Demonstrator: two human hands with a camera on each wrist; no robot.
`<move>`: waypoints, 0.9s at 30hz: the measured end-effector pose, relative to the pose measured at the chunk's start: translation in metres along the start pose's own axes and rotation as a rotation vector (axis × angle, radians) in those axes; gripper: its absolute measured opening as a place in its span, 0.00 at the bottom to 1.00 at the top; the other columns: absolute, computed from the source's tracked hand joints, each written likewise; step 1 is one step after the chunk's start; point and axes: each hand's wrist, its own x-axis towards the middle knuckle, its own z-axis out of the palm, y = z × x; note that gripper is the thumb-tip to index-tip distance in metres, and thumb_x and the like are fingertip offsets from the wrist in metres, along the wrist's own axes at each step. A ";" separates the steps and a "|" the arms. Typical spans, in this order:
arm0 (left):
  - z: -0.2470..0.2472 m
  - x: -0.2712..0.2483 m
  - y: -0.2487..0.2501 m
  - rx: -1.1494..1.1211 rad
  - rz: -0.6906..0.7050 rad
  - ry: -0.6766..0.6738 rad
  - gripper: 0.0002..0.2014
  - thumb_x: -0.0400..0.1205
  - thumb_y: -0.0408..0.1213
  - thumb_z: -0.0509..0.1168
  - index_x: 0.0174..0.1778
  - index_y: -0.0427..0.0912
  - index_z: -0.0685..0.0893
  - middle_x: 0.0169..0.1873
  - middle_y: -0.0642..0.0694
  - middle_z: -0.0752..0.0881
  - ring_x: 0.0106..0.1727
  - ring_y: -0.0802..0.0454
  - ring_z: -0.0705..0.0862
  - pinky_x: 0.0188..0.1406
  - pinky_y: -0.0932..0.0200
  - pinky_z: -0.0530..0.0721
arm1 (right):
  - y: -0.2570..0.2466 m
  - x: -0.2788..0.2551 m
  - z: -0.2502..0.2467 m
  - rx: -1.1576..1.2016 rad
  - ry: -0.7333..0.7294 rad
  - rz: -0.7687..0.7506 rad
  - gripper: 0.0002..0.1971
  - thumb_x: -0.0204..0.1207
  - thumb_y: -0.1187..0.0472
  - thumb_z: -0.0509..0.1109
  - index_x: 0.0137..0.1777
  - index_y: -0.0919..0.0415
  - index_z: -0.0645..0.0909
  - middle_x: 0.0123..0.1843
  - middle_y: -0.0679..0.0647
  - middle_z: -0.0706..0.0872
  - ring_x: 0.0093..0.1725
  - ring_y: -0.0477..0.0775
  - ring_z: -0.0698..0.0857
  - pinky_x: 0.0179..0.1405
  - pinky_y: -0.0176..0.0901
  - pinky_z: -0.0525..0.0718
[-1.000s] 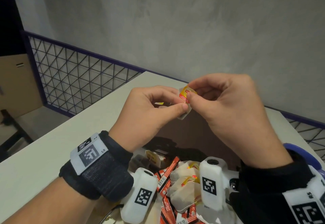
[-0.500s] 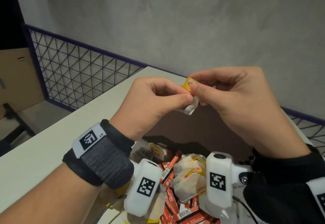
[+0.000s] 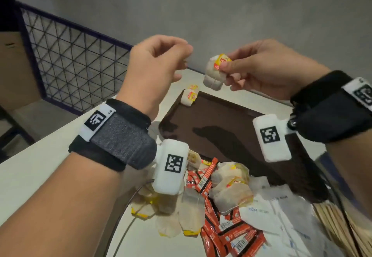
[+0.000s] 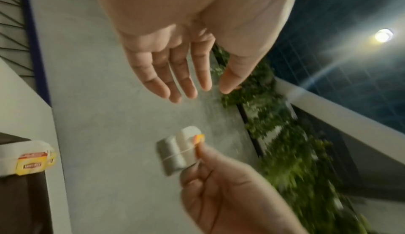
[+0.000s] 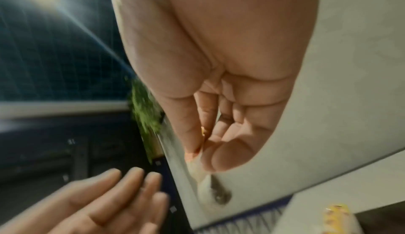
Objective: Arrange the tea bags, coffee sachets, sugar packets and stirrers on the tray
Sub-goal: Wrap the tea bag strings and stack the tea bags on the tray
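My right hand (image 3: 227,69) pinches a white tea bag (image 3: 212,75) by its yellow-red tag, holding it in the air above the far end of the dark brown tray (image 3: 231,127). In the left wrist view the same tea bag (image 4: 177,152) hangs from those fingertips. My left hand (image 3: 181,55) is raised to the left of the bag, its fingers relaxed and holding nothing, as the left hand (image 4: 192,85) shows in its wrist view. Two tea bags (image 3: 189,95) lie at the tray's far left corner.
A heap of tea bags (image 3: 229,186), red coffee sachets (image 3: 231,234), white sugar packets (image 3: 281,212) and wooden stirrers (image 3: 338,222) lies at the near end by my wrists. The white table (image 3: 30,168) has a purple mesh fence (image 3: 70,55) behind its left edge.
My hands have parted. The left hand let go of the tea bag and moved left; the right hand keeps it and moved right. The tray now shows between them.
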 end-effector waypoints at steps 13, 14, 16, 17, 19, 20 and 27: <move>-0.049 0.031 -0.022 -0.276 -0.364 0.336 0.05 0.83 0.35 0.68 0.42 0.45 0.84 0.39 0.49 0.87 0.38 0.52 0.83 0.39 0.58 0.79 | 0.066 0.124 0.065 -0.364 -0.233 0.347 0.08 0.81 0.77 0.69 0.55 0.67 0.79 0.44 0.68 0.87 0.41 0.59 0.89 0.44 0.45 0.89; -0.049 0.032 -0.024 -0.269 -0.369 0.330 0.04 0.83 0.35 0.68 0.42 0.45 0.84 0.40 0.49 0.87 0.38 0.52 0.83 0.39 0.58 0.79 | 0.071 0.129 0.067 -0.376 -0.231 0.361 0.08 0.81 0.77 0.69 0.55 0.66 0.79 0.46 0.70 0.87 0.42 0.59 0.89 0.44 0.46 0.89; -0.047 0.034 -0.027 -0.260 -0.375 0.317 0.03 0.83 0.35 0.69 0.44 0.44 0.85 0.39 0.49 0.87 0.38 0.53 0.84 0.39 0.58 0.80 | 0.079 0.138 0.067 -0.390 -0.206 0.372 0.09 0.81 0.77 0.69 0.56 0.65 0.79 0.51 0.72 0.87 0.43 0.60 0.89 0.43 0.45 0.90; -0.046 0.035 -0.028 -0.256 -0.378 0.309 0.03 0.83 0.36 0.69 0.44 0.44 0.85 0.39 0.50 0.87 0.39 0.53 0.84 0.38 0.59 0.80 | 0.081 0.141 0.067 -0.394 -0.188 0.374 0.09 0.81 0.77 0.70 0.54 0.65 0.79 0.51 0.72 0.86 0.43 0.60 0.89 0.42 0.45 0.90; -0.045 0.035 -0.029 -0.243 -0.382 0.296 0.04 0.83 0.36 0.69 0.43 0.45 0.85 0.39 0.50 0.88 0.39 0.53 0.84 0.38 0.59 0.81 | 0.084 0.148 0.067 -0.385 -0.153 0.361 0.08 0.80 0.77 0.71 0.46 0.65 0.78 0.48 0.70 0.86 0.41 0.59 0.89 0.41 0.45 0.90; -0.044 0.035 -0.029 -0.237 -0.383 0.290 0.04 0.83 0.36 0.69 0.42 0.45 0.84 0.38 0.50 0.88 0.38 0.53 0.84 0.38 0.59 0.80 | 0.086 0.151 0.066 -0.380 -0.138 0.355 0.09 0.79 0.77 0.72 0.44 0.65 0.77 0.45 0.69 0.87 0.40 0.59 0.90 0.41 0.45 0.91; -0.040 0.034 -0.030 -0.218 -0.381 0.285 0.06 0.83 0.34 0.69 0.40 0.45 0.84 0.36 0.50 0.87 0.35 0.53 0.83 0.38 0.59 0.80 | 0.086 0.154 0.065 -0.390 -0.051 0.361 0.12 0.72 0.75 0.80 0.36 0.67 0.78 0.33 0.63 0.91 0.44 0.63 0.94 0.50 0.52 0.93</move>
